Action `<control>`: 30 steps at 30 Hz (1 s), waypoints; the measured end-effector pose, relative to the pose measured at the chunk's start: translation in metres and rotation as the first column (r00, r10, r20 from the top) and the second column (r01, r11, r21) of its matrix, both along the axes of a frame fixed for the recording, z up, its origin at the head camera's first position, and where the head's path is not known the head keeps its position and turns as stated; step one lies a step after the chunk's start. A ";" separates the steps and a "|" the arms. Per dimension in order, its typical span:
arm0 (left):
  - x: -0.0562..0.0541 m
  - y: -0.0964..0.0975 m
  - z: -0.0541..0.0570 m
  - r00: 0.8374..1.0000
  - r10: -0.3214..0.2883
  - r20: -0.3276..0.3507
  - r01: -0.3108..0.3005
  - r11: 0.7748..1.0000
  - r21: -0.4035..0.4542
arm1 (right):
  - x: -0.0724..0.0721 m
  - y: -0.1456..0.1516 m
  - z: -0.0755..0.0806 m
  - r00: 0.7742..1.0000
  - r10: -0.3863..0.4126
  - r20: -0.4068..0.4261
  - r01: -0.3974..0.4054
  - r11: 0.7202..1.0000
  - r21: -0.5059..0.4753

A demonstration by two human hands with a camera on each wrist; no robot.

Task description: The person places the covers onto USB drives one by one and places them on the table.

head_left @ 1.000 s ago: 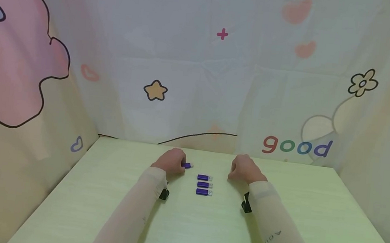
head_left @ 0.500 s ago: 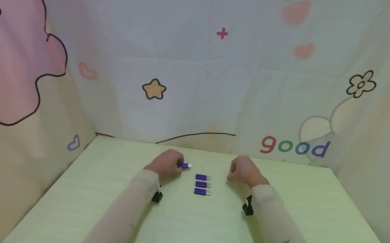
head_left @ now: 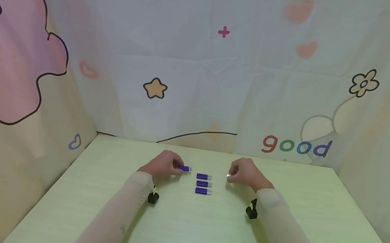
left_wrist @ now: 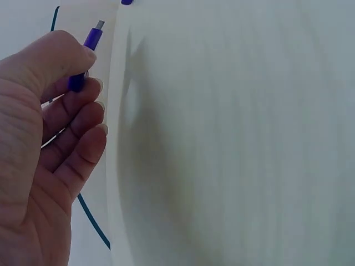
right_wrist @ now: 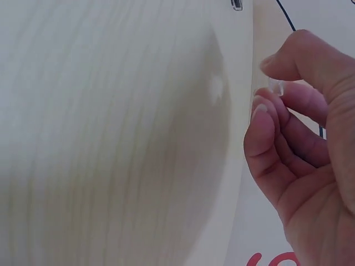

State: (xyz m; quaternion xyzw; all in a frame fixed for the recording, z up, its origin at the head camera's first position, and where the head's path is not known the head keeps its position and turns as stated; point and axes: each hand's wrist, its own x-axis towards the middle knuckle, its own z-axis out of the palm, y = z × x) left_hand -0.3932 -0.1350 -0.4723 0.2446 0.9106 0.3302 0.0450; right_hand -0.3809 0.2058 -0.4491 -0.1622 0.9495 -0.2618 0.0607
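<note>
My left hand (head_left: 164,163) pinches a purple USB flash drive (head_left: 185,169) between thumb and fingers, its bare metal plug pointing right. In the left wrist view the drive (left_wrist: 86,58) tilts upward, with its plug uncovered at the top. Opposite it, my right hand (head_left: 246,172) pinches a small clear cap (right_wrist: 275,87), mostly covered by the fingers. Between the hands, three more purple flash drives lie in a column on the table: a far one (head_left: 204,176), a middle one (head_left: 204,184) and a near one (head_left: 203,191). Clear caps cover their right ends.
The pale green-yellow table (head_left: 201,229) reaches back to a printed curtain (head_left: 199,78) along its far edge. A dark wrist camera mount sits below each sleeve cuff, one on the left (head_left: 153,197) and one on the right (head_left: 252,210).
My left hand has drawn left and a little nearer with its flash drive, showing more of it. My right hand has shifted slightly nearer, and a glint of the cap now shows at its fingertips.
</note>
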 end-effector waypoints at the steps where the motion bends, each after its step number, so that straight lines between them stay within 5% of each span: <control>1: 0.001 0.000 0.000 1.000 0.001 0.015 -0.001 1.000 0.013 | 0.001 0.000 0.000 1.000 -0.002 0.008 0.002 1.000 -0.016; 7: 0.007 0.002 -0.001 0.996 -0.021 0.084 0.013 0.996 0.087 | 0.009 -0.002 0.002 0.999 0.003 0.047 0.002 0.993 -0.120; 16: 0.021 0.009 0.006 0.996 -0.033 0.078 0.022 0.990 0.140 | 0.022 0.000 0.000 0.997 0.040 0.066 -0.021 0.964 -0.266; 30: 0.042 0.028 0.017 0.991 -0.127 0.034 0.115 0.964 0.239 | 0.037 -0.006 -0.002 0.987 0.155 0.050 -0.119 0.895 -0.429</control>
